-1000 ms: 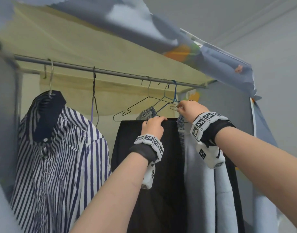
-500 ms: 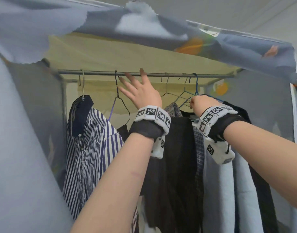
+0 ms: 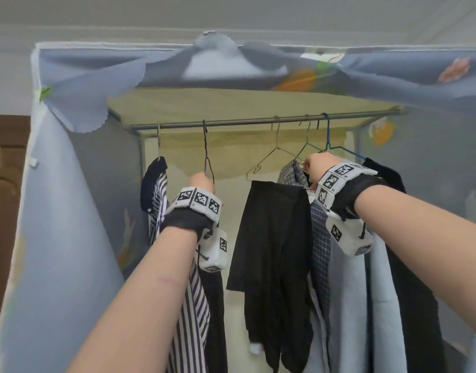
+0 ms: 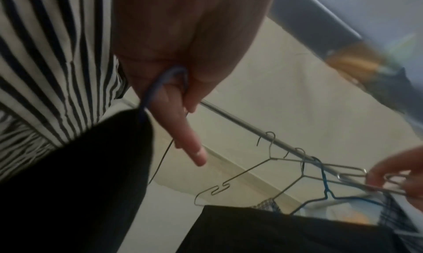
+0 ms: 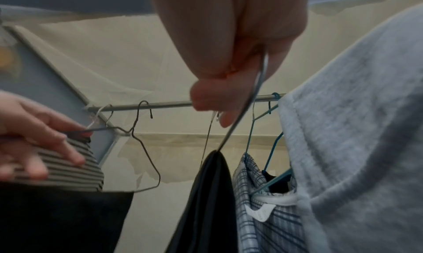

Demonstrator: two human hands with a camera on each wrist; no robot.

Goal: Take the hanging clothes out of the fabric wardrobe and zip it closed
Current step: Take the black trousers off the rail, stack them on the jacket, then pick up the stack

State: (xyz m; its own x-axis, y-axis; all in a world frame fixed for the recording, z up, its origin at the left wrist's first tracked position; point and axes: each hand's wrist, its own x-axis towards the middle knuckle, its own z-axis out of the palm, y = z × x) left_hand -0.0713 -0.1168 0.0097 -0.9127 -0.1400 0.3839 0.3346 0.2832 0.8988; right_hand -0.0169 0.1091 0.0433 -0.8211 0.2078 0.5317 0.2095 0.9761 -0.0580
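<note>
The fabric wardrobe [image 3: 56, 238] stands open, its rail [image 3: 258, 121] hung with clothes. My left hand [image 3: 203, 180] grips a dark wire hanger [image 3: 206, 146] that carries a black garment [image 3: 212, 305], right beside a striped shirt [image 3: 161, 189]. In the left wrist view the fingers curl round the hanger wire [image 4: 160, 83], with one finger held straight. My right hand [image 3: 312, 166] pinches the silver hanger [image 5: 251, 97] of the black trousers [image 3: 274, 238]. Both hangers hook on the rail.
A plaid shirt [image 3: 319, 238], a light blue garment [image 3: 366, 292] and another black garment [image 3: 409, 265] hang at the right, one on a blue hanger [image 3: 327, 135]. The rolled-up front flap [image 3: 231, 65] drapes above the opening. A brown door [image 3: 5, 211] is at far left.
My left hand left the black trousers, rose open toward the rail, then dropped left and took hold of the dark hanger. My right hand kept its hold. The view has pulled back.
</note>
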